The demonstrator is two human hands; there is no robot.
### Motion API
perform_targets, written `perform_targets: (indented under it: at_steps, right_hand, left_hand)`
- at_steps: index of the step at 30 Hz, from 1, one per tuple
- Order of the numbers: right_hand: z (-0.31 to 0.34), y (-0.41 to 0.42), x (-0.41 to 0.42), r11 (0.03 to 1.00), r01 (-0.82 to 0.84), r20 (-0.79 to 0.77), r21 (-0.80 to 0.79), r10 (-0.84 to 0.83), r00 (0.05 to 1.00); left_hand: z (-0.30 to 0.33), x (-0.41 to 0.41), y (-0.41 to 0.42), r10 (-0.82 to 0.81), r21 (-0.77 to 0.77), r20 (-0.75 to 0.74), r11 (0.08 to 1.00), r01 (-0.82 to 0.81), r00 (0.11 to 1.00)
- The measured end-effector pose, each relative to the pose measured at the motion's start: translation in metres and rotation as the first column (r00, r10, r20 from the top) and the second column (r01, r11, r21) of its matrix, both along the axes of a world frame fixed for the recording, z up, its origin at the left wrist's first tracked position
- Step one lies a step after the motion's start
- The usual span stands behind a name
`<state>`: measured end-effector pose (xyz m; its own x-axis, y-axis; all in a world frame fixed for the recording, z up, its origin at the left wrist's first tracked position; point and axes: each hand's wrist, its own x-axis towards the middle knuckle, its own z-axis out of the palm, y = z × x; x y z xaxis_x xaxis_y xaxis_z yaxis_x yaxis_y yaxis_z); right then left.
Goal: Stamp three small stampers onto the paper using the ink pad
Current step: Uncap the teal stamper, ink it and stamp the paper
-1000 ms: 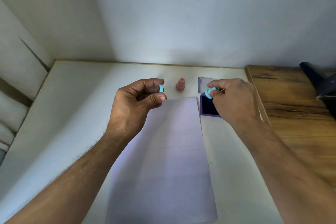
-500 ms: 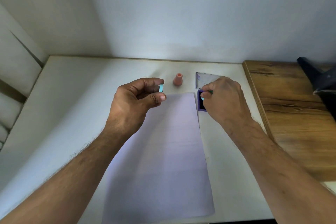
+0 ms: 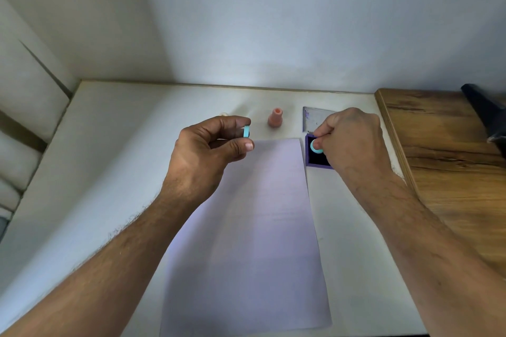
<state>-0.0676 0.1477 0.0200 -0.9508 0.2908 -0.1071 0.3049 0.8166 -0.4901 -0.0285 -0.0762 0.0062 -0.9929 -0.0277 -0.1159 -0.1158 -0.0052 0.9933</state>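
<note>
Right of centre frame: right hand (image 3: 353, 142) pinches teal stamper (image 3: 315, 147), face on ink pad (image 3: 317, 163); paper (image 3: 254, 227) lies just left. Left hand (image 3: 208, 153) pinches blue cap (image 3: 246, 131).

No readable text, labels, brands or numbers anywhere; the pale lilac paper sheet (image 3: 246, 227) is blank, no print or marks.

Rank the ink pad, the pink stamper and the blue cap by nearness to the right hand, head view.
1. Ink pad: directly under the right hand.
2. Pink stamper: standing to its left, beyond the paper.
3. Blue cap: farthest left, pinched in the left hand.
</note>
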Motion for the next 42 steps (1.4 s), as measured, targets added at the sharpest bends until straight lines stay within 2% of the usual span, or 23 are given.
perform_targets:
  at_steps: [3, 6, 13, 18, 21, 23, 27, 32, 38, 42]
  right_hand:
    - [0.003, 0.0, -0.004, 0.999, -0.02, 0.113, 0.027, 0.016, 0.993]
    - [0.002, 0.001, -0.004, 0.999, -0.004, 0.105, 0.045, -0.001, 0.994]
    - [0.016, 0.003, -0.012, 0.997, 0.018, 0.306, -0.077, 0.007, 0.952]
    - [0.017, 0.001, -0.007, 0.999, 0.016, 0.239, -0.045, -0.005, 0.971]
    - [0.023, 0.0, -0.012, 0.993, 0.051, 0.381, -0.108, -0.006, 0.925]
    - [0.024, -0.001, -0.014, 0.992, 0.062, 0.42, -0.111, -0.009, 0.907]
    - [0.021, 0.0, -0.014, 0.996, 0.035, 0.361, -0.084, -0.003, 0.933]
    - [0.027, 0.003, -0.016, 0.993, 0.015, 0.441, -0.115, 0.038, 0.897]
    - [0.021, 0.006, -0.009, 0.995, -0.013, 0.283, -0.101, 0.042, 0.958]
    - [0.023, 0.008, -0.008, 0.99, 0.008, 0.314, -0.143, 0.037, 0.949]
  left_hand:
    - [-0.001, 0.0, 0.0, 0.007, -0.003, 0.012, 1.0, -0.007, 1.0]
    - [-0.001, 0.001, 0.0, 0.013, -0.006, 0.014, 1.0, -0.013, 1.0]
    - [-0.005, 0.004, 0.003, -0.034, -0.059, 0.015, 0.998, 0.034, 0.999]
    - [-0.005, 0.004, 0.002, -0.023, -0.072, 0.015, 0.997, 0.024, 1.0]
    - [-0.005, 0.004, 0.0, -0.017, -0.074, 0.014, 0.997, 0.018, 1.0]
    - [-0.005, 0.004, 0.0, -0.025, -0.089, 0.011, 0.996, 0.026, 1.0]
    - [-0.006, 0.005, 0.0, -0.039, -0.117, 0.013, 0.992, 0.04, 0.999]
    - [-0.008, 0.004, -0.001, -0.026, -0.103, 0.041, 0.994, 0.03, 0.999]
    - [-0.01, 0.005, 0.002, -0.046, -0.115, 0.036, 0.992, 0.05, 0.998]
    - [-0.011, 0.006, 0.004, -0.05, -0.104, 0.026, 0.993, 0.052, 0.998]
